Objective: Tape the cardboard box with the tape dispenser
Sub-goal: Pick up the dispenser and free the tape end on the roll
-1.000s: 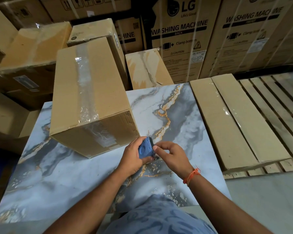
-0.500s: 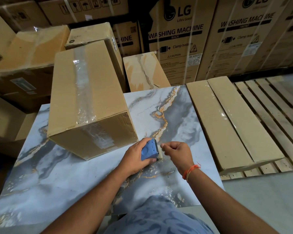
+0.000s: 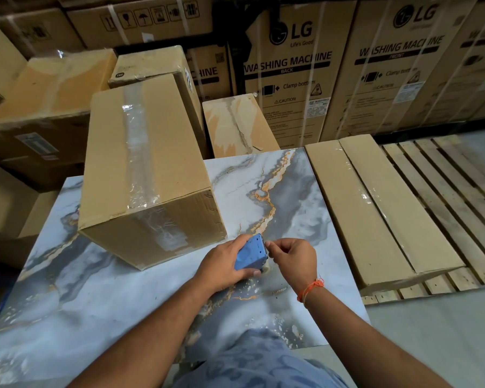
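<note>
A long brown cardboard box (image 3: pixel 163 152) lies on the marble-patterned table (image 3: pixel 95 303), with a strip of clear tape along its top seam and down its near end. My left hand (image 3: pixel 221 264) grips a blue tape dispenser (image 3: pixel 251 253) just right of the box's near corner, low over the table. My right hand (image 3: pixel 294 259) is beside the dispenser with thumb and forefinger pinched at its right edge; whether they hold the clear tape end I cannot tell. An orange thread band is on my right wrist.
A flat wrapped carton (image 3: pixel 375 208) lies on a wooden pallet (image 3: pixel 454 191) right of the table. Large washing-machine cartons (image 3: pixel 291 79) stand along the back. More cardboard boxes (image 3: pixel 48 102) are stacked left and behind the table.
Both hands stay together at the dispenser. The dispenser has tilted so its flat blue side faces up more, and my right fingers have closed in against its edge.
</note>
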The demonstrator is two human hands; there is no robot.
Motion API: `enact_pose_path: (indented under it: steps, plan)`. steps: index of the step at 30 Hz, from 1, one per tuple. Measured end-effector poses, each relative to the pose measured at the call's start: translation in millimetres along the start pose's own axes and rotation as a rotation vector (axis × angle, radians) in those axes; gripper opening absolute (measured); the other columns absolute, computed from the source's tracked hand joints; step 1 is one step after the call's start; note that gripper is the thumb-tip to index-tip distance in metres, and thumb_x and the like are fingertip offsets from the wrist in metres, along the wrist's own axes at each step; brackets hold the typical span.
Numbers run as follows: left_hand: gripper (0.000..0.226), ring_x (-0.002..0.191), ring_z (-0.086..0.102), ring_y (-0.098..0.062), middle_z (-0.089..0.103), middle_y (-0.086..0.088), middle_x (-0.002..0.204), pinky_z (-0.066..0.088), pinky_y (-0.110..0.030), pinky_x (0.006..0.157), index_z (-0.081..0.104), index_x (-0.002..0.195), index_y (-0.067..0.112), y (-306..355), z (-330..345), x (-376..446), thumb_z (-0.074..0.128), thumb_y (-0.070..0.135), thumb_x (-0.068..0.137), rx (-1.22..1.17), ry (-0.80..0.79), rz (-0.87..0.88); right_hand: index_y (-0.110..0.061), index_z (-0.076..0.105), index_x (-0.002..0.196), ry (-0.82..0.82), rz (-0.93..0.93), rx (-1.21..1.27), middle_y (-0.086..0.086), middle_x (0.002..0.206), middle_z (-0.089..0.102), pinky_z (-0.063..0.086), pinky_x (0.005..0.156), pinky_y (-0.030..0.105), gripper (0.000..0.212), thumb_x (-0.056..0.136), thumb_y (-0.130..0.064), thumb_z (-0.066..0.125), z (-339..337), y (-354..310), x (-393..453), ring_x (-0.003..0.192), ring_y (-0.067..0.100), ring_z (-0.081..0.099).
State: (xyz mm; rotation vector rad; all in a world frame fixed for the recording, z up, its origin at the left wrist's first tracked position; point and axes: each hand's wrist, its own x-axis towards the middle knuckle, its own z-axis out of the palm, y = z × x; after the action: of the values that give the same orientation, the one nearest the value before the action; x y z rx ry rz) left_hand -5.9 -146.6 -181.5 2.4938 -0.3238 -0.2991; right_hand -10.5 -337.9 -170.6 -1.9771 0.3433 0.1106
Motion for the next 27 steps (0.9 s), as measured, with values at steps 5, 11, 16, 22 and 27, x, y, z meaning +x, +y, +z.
enact_pose_path:
  steps: [5,11,16,22,27]
  plan:
    - [0.083,0.106,0.063,-0.02,0.067,0.009,0.123,0.049,-0.032,0.077,0.041,0.142,0.044,-8,-3,-8,0.073,0.073,0.072,0.089,0.004,-0.018,-0.011,0.075,0.064,-0.008,-0.008,-0.022,0.002,0.052,0.067,0.042,0.048,0.02,0.032,0.088,-0.031,0.073,7,4,-6,0.041,0.002,0.047]
    - [0.072,0.099,0.062,-0.023,0.066,0.007,0.114,0.045,-0.033,0.069,0.045,0.132,0.04,-5,-4,-4,0.073,0.07,0.073,0.103,-0.023,-0.022,-0.017,0.075,0.062,-0.031,0.007,-0.023,-0.014,0.038,0.054,0.039,0.047,0.02,0.029,0.089,-0.028,0.072,12,2,-2,0.038,0.002,0.047]
    - [0.075,0.1,0.064,-0.022,0.067,0.008,0.117,0.051,-0.034,0.076,0.046,0.133,0.039,-3,3,-6,0.073,0.071,0.071,0.058,0.003,-0.023,-0.012,0.076,0.065,-0.035,0.008,-0.029,0.0,0.047,0.06,0.042,0.048,0.023,0.029,0.09,-0.026,0.071,8,3,-1,0.042,0.006,0.045]
    - [0.083,0.101,0.068,-0.026,0.072,0.006,0.117,0.056,-0.038,0.079,0.05,0.136,0.039,-2,1,-8,0.074,0.076,0.066,0.106,0.057,-0.039,-0.012,0.079,0.068,-0.028,0.019,0.008,-0.014,0.041,0.058,0.041,0.049,0.02,0.026,0.089,-0.027,0.073,9,2,-1,0.039,0.0,0.048]
    - [0.081,0.097,0.068,-0.023,0.073,0.01,0.112,0.056,-0.037,0.077,0.051,0.136,0.042,-6,-5,-16,0.074,0.074,0.066,0.118,0.084,-0.033,-0.011,0.078,0.066,-0.015,0.014,0.048,-0.003,0.057,0.072,0.052,0.057,0.026,0.028,0.087,-0.029,0.075,13,7,-6,0.051,0.006,0.061]
